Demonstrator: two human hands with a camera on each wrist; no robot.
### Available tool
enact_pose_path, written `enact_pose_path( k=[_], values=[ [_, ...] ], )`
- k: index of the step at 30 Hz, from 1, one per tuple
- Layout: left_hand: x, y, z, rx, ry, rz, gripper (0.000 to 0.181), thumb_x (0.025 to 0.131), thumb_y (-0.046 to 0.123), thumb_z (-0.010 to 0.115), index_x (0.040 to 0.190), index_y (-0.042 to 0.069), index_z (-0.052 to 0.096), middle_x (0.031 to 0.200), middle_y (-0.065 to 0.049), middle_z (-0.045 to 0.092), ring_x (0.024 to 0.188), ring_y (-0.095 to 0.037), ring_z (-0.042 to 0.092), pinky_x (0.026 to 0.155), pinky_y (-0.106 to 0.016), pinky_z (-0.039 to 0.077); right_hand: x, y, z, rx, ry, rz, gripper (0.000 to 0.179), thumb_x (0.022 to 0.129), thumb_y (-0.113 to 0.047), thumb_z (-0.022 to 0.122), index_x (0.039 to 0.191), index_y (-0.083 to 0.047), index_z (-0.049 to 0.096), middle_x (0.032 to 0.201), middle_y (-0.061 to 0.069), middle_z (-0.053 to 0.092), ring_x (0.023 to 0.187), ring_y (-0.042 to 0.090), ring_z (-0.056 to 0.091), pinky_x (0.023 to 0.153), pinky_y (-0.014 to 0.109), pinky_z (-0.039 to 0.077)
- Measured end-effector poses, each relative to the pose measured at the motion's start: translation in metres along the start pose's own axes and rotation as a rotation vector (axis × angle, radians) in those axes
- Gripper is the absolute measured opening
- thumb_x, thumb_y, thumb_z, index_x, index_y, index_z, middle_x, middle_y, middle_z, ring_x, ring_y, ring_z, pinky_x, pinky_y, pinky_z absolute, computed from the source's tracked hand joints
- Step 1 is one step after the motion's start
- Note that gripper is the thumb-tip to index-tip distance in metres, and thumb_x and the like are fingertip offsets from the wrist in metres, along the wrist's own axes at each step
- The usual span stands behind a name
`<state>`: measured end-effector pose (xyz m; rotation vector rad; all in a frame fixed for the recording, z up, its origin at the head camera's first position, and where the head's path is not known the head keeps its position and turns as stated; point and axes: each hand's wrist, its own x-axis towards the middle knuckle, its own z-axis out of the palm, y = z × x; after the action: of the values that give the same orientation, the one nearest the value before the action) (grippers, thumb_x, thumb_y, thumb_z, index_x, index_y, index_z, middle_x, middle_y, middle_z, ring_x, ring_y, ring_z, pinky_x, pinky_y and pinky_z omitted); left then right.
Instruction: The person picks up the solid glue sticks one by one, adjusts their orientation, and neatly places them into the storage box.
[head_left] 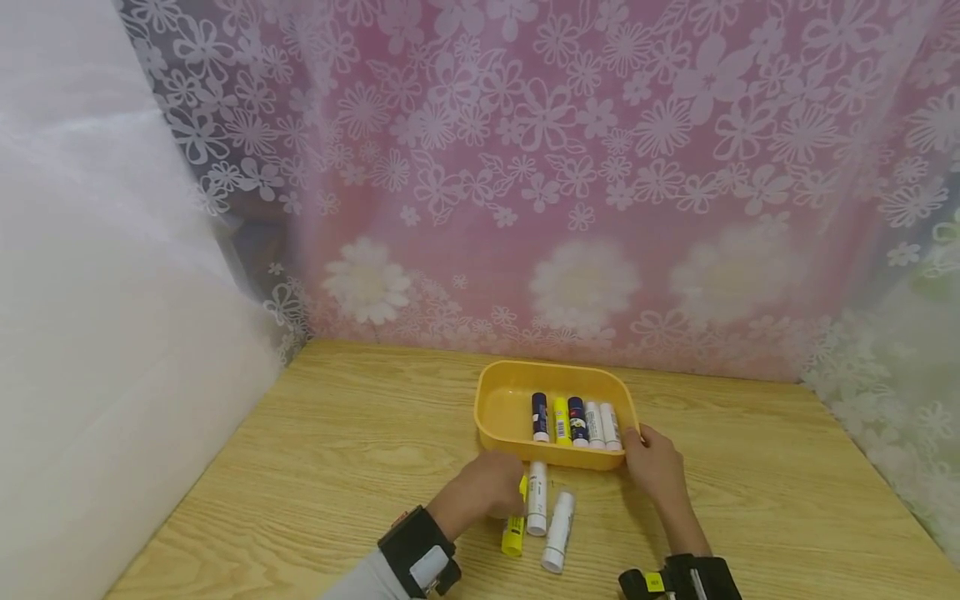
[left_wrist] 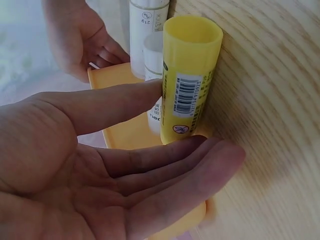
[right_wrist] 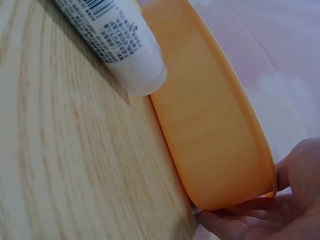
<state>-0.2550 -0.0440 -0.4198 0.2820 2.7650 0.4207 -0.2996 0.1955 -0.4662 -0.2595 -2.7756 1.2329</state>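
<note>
On the wood-grain table [head_left: 337, 450], leftmost, the left hand [head_left: 486, 483] lies over a yellow glue stick [head_left: 513, 537], thumb and fingers spread wide about its barrel; I cannot tell how firmly they bear on it. That tube should be light, stiff, smooth and apt to roll, so a pinch across mid-barrel seems best. Next come two white glue sticks [head_left: 537, 504], lying in front of the yellow plastic tray [head_left: 501, 412], where five more glue sticks [head_left: 576, 421] sit in a row. Farthest right, the right hand [head_left: 658, 468] grips the tray's end, fingers underneath.
</note>
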Motion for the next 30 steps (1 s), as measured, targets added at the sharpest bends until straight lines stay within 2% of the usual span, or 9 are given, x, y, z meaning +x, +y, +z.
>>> enact_pose_path(
  k=[5, 10, 14, 17, 21, 24, 30],
  values=[
    [0.0022, -0.0011, 0.0012, -0.012, -0.012, -0.002, 0.021, 0.085, 0.021, 0.082, 0.083, 0.008, 0.066, 0.07, -0.003, 0.057, 0.061, -0.015, 0.053, 0.054, -0.026, 0.04, -0.0007, -0.0005, 0.0, 0.006, 0.0, 0.008, 0.049, 0.106, -0.027, 0.037, 0.141, 0.004, 0.055, 0.138, 0.031, 0.057, 0.11, 0.038, 0.058, 0.088, 0.049, 0.05],
    [0.0038, -0.0027, 0.0007, -0.036, -0.033, -0.017, 0.02, 0.085, 0.021, 0.081, 0.084, 0.009, 0.065, 0.071, -0.003, 0.058, 0.061, -0.016, 0.054, 0.053, -0.026, 0.04, -0.0011, 0.0001, -0.0003, 0.002, 0.002, 0.005, 0.049, 0.106, -0.027, 0.038, 0.139, 0.004, 0.057, 0.135, 0.03, 0.06, 0.104, 0.036, 0.059, 0.079, 0.039, 0.048],
    [0.0042, -0.004, -0.0006, -0.062, -0.046, -0.015, 0.021, 0.084, 0.021, 0.081, 0.085, 0.009, 0.064, 0.072, -0.003, 0.058, 0.06, -0.015, 0.055, 0.052, -0.025, 0.042, -0.0015, 0.0005, -0.0004, 0.01, 0.001, 0.006, 0.049, 0.106, -0.027, 0.038, 0.139, 0.004, 0.056, 0.137, 0.03, 0.058, 0.11, 0.039, 0.059, 0.086, 0.047, 0.05],
    [0.0042, -0.0051, -0.0014, -0.115, -0.057, -0.019, 0.021, 0.084, 0.017, 0.082, 0.086, 0.008, 0.063, 0.073, -0.005, 0.058, 0.061, -0.017, 0.057, 0.051, -0.026, 0.043, -0.0015, 0.0003, -0.0003, 0.015, 0.002, 0.007, 0.049, 0.106, -0.027, 0.037, 0.14, 0.003, 0.055, 0.139, 0.03, 0.056, 0.114, 0.041, 0.058, 0.091, 0.053, 0.05],
    [0.0046, -0.0061, -0.0016, -0.156, -0.06, -0.022, 0.02, 0.083, 0.012, 0.081, 0.086, 0.007, 0.062, 0.073, -0.007, 0.057, 0.061, -0.02, 0.06, 0.05, -0.027, 0.046, -0.0004, 0.0006, 0.0001, 0.01, -0.001, 0.007, 0.049, 0.106, -0.027, 0.038, 0.141, 0.003, 0.055, 0.138, 0.03, 0.057, 0.111, 0.038, 0.058, 0.086, 0.048, 0.05],
    [0.005, -0.0064, -0.0017, -0.139, -0.056, -0.022, 0.019, 0.083, 0.011, 0.081, 0.086, 0.007, 0.063, 0.073, -0.007, 0.058, 0.061, -0.02, 0.061, 0.05, -0.026, 0.048, 0.0005, 0.0014, 0.0005, 0.005, 0.001, 0.006, 0.049, 0.106, -0.027, 0.038, 0.14, 0.003, 0.055, 0.137, 0.03, 0.058, 0.109, 0.037, 0.059, 0.084, 0.045, 0.05],
    [0.0058, -0.0071, -0.0018, -0.121, -0.039, -0.029, 0.018, 0.083, 0.009, 0.08, 0.084, 0.006, 0.062, 0.072, -0.006, 0.057, 0.06, -0.02, 0.062, 0.048, -0.026, 0.051, 0.0008, 0.0011, 0.0007, 0.005, 0.006, -0.002, 0.049, 0.106, -0.027, 0.038, 0.14, 0.004, 0.056, 0.137, 0.03, 0.058, 0.109, 0.038, 0.059, 0.086, 0.048, 0.05]
  ],
)
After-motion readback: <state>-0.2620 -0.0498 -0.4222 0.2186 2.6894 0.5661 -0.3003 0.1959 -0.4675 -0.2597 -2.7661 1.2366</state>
